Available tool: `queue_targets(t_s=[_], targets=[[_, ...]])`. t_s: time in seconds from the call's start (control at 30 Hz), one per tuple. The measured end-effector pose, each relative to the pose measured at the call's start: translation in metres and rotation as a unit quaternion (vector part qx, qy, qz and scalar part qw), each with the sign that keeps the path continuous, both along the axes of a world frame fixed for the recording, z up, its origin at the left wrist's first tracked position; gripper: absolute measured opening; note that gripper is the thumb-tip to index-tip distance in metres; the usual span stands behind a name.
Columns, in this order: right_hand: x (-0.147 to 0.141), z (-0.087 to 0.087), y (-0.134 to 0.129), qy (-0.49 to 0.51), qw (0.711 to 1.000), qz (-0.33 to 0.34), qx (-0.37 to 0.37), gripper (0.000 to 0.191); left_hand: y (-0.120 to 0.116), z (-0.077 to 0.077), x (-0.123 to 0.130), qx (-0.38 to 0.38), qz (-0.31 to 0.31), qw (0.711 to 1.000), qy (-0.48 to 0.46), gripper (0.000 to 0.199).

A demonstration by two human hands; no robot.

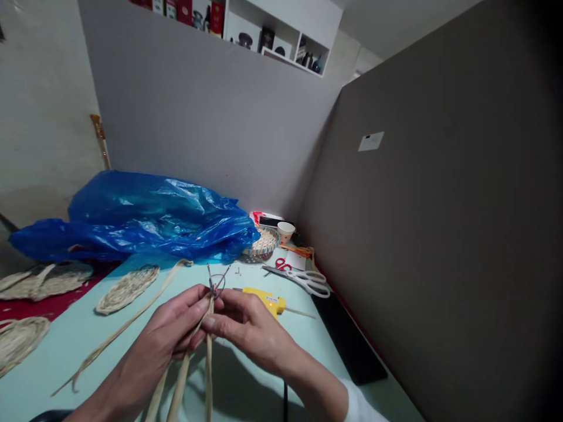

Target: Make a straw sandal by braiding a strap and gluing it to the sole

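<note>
Between my two hands, over the near part of the pale green table [246, 387], are several flat straw strips [180, 387] that hang down toward me. My left hand [176, 322] pinches the strips near their upper end. Close against it, my right hand [257, 331] has thumb and forefinger closed on the same straw. A thin dark wire-like loop with two upright ends [216, 284] sticks up above my fingertips, where the strips come together. How it is fastened there is hidden by my fingers. A yellow glue gun [266, 298] lies just beyond my right hand.
Woven straw ovals [127, 290] and a loose straw strip [127, 325] lie to the left. A blue plastic bag [162, 211] spreads across the back. White-handled scissors [312, 282], red-handled scissors [282, 264], a paper cup [285, 232] and a basket [264, 241] stand right of centre.
</note>
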State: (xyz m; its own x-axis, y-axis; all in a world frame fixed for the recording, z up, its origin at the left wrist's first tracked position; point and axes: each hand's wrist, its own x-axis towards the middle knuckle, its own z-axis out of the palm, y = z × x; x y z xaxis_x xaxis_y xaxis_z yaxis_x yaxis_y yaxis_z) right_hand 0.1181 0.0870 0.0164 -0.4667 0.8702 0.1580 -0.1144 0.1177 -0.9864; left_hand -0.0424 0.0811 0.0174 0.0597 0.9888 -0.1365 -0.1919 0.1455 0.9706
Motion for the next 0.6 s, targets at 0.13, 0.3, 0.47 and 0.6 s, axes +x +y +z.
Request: queue_targets(t_s=[0.13,0.3,0.47,0.6], targets=[[-0.001,0.001,0.001,-0.038,0.999,-0.022,0.002,0.033,0.009,-0.006,-0.009,0.042,-0.12,0.991,0.045,0.037],[-0.01,0.007,-0.008,-0.246,0.943,-0.198,0.103,0.019,0.01,-0.013,-0.012,0.055,-0.111,0.991,0.05,0.03],[-0.004,0.008,-0.008,-0.224,0.946,-0.181,0.147,0.023,0.011,-0.005,-0.006,0.134,-0.129,0.976,0.115,0.027],[-0.003,0.002,-0.006,-0.28,0.918,-0.202,0.195,0.018,0.012,-0.004,-0.006,0.153,-0.093,0.972,0.153,0.032]])
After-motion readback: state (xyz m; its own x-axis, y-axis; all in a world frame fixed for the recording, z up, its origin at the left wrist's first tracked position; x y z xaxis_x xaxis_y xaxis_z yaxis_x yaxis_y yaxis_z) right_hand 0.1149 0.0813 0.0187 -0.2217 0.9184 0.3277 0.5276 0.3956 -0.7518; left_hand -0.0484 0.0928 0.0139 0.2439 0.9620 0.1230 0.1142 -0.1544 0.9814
